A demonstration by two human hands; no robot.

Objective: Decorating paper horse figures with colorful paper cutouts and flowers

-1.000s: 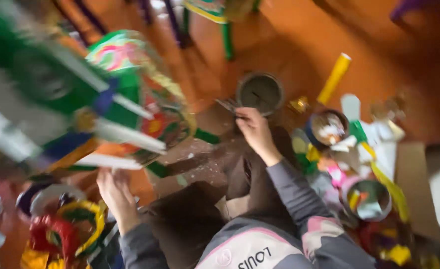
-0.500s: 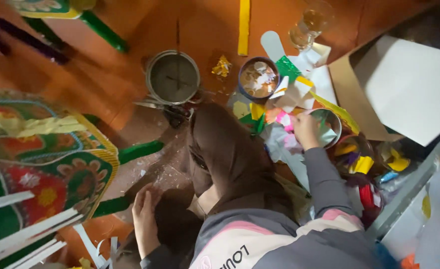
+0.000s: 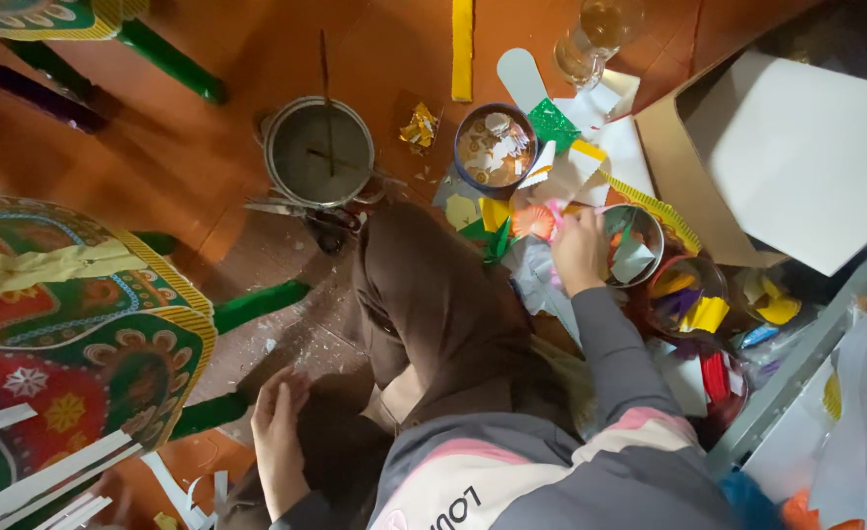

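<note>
Paper scraps (image 3: 536, 221) beside right hand (image 3: 578, 250)

- The light was soft and even, warm on the orange floor (image 3: 208, 186) above the left hand (image 3: 278, 432).
- The white sheet (image 3: 806, 157), up and to the right of the right hand (image 3: 578, 250), was the brightest patch, close to washed out.
- A glass (image 3: 600, 34) above that hand caught a small glint.
- Deep shadow lay over the lap between the hands.
- The top right corner was dark.
- Focus was fair throughout; the painted furniture (image 3: 70, 334) left of the left hand was slightly soft.
</note>
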